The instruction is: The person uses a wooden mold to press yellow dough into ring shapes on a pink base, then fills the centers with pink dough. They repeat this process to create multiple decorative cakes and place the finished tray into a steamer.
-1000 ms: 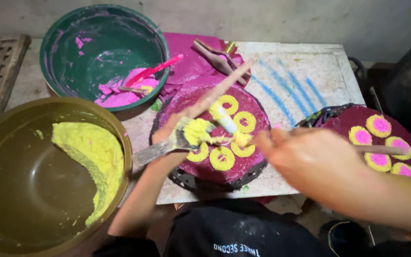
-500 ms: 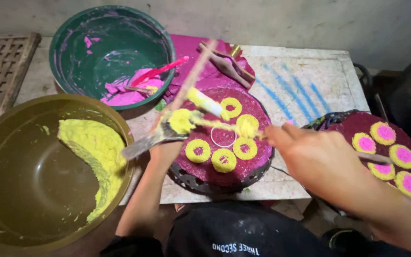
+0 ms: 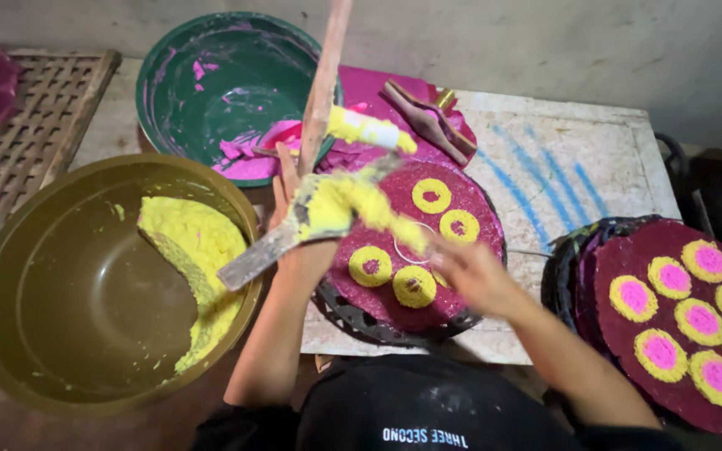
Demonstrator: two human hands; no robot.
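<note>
The left hand is gripping a flat trowel loaded with yellow paste, holding it above the left edge of the maroon disc. The right hand is reaching over the disc, blurred; its opening cannot be told. The disc, carrying yellow rings, is lying on the desk. The olive bowl with yellow paste is sitting at near left, the green bowl at far left.

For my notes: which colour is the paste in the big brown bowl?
Yellow paste in the bowl, head view.
</note>
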